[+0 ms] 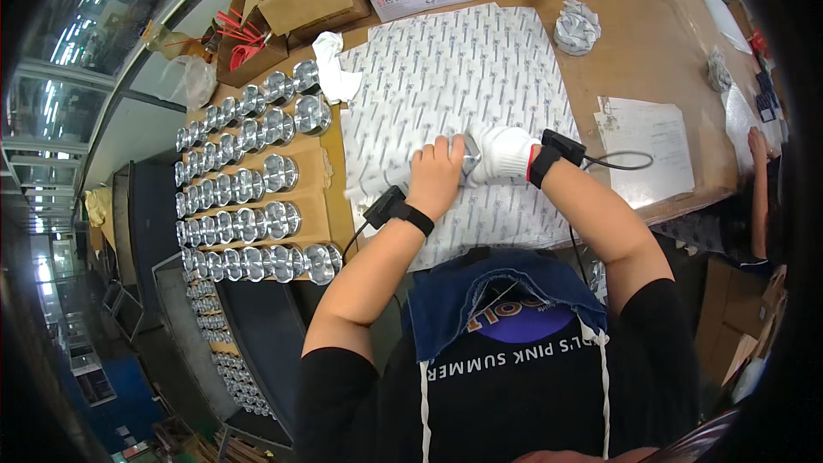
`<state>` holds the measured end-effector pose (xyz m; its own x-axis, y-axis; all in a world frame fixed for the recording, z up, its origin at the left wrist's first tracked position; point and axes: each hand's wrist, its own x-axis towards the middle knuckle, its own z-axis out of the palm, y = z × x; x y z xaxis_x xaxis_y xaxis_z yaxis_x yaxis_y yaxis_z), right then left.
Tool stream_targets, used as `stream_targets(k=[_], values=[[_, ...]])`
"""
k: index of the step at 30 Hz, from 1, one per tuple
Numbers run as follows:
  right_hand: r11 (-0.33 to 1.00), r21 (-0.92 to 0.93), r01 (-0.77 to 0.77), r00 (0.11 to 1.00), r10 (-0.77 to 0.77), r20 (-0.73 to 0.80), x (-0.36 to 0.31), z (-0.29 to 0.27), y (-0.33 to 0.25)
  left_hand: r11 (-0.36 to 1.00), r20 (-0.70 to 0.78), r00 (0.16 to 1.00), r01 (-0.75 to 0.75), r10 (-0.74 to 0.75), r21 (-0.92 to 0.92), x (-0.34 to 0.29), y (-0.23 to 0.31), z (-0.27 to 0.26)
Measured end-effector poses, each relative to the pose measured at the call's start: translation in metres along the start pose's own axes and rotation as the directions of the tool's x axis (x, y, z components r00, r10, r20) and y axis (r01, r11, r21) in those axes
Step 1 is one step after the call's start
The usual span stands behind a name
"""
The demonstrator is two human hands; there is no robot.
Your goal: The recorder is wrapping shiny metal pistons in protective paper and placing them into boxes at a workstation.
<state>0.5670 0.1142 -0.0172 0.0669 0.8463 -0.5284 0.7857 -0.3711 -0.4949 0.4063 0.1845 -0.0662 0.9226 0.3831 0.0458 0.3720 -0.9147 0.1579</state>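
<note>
A shiny metal piston (471, 155) sits between my hands over a stack of patterned white wrapping paper (454, 60). My bare left hand (435, 176) curls its fingers against the piston's left side, where the paper's edge lies under the wrist. From the right, my right hand (504, 154), in a white knit glove, closes round the piston. Most of the piston is hidden by the two hands. Both wrists wear black straps with small black devices.
Several rows of similar pistons (279, 127) stand on cardboard to the left. Behind them are a box of red parts (249, 43) and a white glove (335, 69). A crumpled paper ball (577, 27) and written sheets (647, 150) lie right. Another person's arm (759, 193) shows far right.
</note>
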Motion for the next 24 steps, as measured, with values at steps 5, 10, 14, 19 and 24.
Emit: stream_targets(k=[5, 10, 14, 19, 24], values=[[0.742, -0.641, 0.195, 0.63, -0.596, -0.498, -0.021, 0.034, -0.011, 0.793, 0.59, 0.796, 0.268, 0.137, -0.547, 0.011, -0.03, -0.022], [0.956, -0.164, 0.241, 0.958, -0.262, -0.116, 0.017, -0.006, 0.033, 0.999, 0.137, 0.99, -0.037, 0.033, 0.032, 0.038, -0.049, -0.046], [0.928, -0.352, 0.121, 0.839, -0.285, -0.464, 0.006, 0.007, 0.033, 0.99, 0.368, 0.921, 0.144, -0.13, -0.009, 0.033, -0.033, -0.035], [0.973, -0.215, -0.079, 0.746, -0.086, -0.66, 0.017, 0.035, 0.067, 0.809, 0.03, 0.941, 0.305, -0.336, -0.503, 0.035, -0.029, 0.034], [0.596, 0.723, 0.349, 0.886, 0.042, -0.462, -0.004, 0.031, 0.062, -0.152, 0.401, 0.861, 0.371, -0.314, -0.916, 0.031, 0.026, 0.017]])
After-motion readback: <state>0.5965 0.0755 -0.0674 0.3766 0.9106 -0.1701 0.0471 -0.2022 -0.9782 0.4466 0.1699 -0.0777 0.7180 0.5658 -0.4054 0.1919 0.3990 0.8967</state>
